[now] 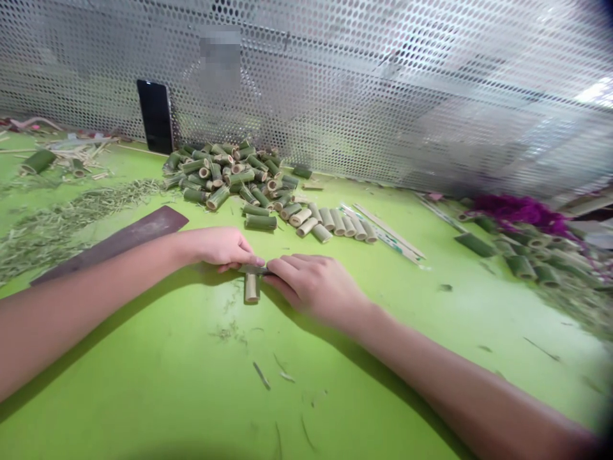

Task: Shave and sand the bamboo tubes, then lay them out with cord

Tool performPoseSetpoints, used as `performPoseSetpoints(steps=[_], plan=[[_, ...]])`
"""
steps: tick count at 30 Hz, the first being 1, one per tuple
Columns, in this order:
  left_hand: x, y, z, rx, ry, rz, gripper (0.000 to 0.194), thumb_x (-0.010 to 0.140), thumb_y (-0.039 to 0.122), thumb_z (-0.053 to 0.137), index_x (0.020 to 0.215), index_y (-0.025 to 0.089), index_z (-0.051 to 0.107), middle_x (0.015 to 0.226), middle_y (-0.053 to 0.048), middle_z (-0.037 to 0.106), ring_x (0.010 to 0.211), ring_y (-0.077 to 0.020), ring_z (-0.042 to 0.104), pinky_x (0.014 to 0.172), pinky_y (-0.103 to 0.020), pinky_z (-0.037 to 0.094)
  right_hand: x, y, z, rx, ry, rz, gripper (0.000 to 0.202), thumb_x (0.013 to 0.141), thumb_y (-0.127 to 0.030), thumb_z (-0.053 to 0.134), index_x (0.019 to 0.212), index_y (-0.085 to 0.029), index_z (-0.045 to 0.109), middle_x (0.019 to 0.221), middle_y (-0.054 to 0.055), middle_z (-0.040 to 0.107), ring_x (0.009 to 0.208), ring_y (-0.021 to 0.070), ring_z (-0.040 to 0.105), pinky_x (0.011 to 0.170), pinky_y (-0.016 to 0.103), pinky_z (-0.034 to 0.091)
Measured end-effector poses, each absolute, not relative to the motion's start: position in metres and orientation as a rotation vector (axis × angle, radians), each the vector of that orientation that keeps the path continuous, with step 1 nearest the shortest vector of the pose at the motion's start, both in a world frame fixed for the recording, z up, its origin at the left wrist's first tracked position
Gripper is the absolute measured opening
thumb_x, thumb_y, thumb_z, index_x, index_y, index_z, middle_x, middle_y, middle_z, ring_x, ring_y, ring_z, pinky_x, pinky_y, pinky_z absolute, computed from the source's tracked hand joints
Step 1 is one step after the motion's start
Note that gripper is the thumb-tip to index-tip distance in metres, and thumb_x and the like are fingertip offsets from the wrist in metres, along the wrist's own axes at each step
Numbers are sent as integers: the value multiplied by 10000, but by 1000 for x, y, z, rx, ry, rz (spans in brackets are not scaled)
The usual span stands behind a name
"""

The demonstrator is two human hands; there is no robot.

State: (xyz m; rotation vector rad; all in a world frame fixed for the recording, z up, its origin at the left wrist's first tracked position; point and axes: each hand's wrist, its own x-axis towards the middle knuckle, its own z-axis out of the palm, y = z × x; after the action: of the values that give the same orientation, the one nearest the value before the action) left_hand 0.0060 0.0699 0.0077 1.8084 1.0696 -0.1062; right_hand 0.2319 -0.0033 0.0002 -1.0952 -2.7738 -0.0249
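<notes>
The right hand (313, 281) grips one end of a blade (253, 269) and the left hand (225, 247) pinches the other, likely for even pressure on the tube (251, 291) lying beneath on the desk (167, 383). Peeled tubes (338, 222) line up right of the green pile (239, 176), apparently sorted from it.

Left arm (105, 281) bare, from left edge | left hand (218, 246) apparently pinching | right arm (445, 364) bare, from lower right | right hand (313, 281) curled, close beside left

The bamboo piece (251, 290) is green and cream, the tabletop (167, 383) lime, the screen (335, 96) dotted silver.
</notes>
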Motion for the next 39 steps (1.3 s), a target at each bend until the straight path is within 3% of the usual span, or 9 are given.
performPoseSetpoints(steps=[5,18,23,27,31,35,39], plan=[[7,71,10,1836,1075,-123,540,811,685,707,566,220,577,408,51,460,424,-124,395,559,-299,328,232,-3,1,-1220,-2759,147,307,1103,-376,443,961,-187,638,744,7,658,597,132,508,561,279,247],[2,64,7,1839,1115,-117,487,866,614,674,608,209,597,431,58,488,440,-119,405,598,-295,354,244,-8,13,-1211,-2758,654,278,1088,-365,468,940,-188,624,688,-16,609,539,103,468,554,258,285],[-3,67,5,1821,1185,-92,411,919,607,626,825,226,749,436,74,477,435,-121,376,601,-291,354,251,-15,19,-942,-2855,945,292,1086,-361,480,932,-197,666,716,-14,649,571,104,512,561,246,329],[-1,67,7,1821,1171,-106,438,913,619,640,751,221,727,438,62,493,437,-121,389,586,-291,344,252,-12,12,-1060,-2779,607,311,1096,-364,444,971,-182,663,714,-4,648,559,108,500,572,253,328],[2,65,9,1826,1118,-114,510,891,620,671,601,208,601,431,53,494,421,-109,371,542,-291,304,246,-4,3,-1180,-2737,138,297,1093,-354,450,964,-178,651,731,14,647,605,132,532,594,270,311],[4,68,10,1764,1070,-135,549,863,634,693,551,208,544,455,32,530,431,-118,448,535,-286,343,238,0,1,-1101,-2760,20,329,1107,-357,423,939,-175,639,739,15,653,607,129,526,584,278,291],[5,71,12,1754,1054,-166,503,928,521,640,546,211,536,453,33,511,424,-121,452,538,-289,354,236,2,1,-1030,-2764,-38,340,1113,-356,414,932,-174,638,737,9,654,602,129,514,576,285,286]])
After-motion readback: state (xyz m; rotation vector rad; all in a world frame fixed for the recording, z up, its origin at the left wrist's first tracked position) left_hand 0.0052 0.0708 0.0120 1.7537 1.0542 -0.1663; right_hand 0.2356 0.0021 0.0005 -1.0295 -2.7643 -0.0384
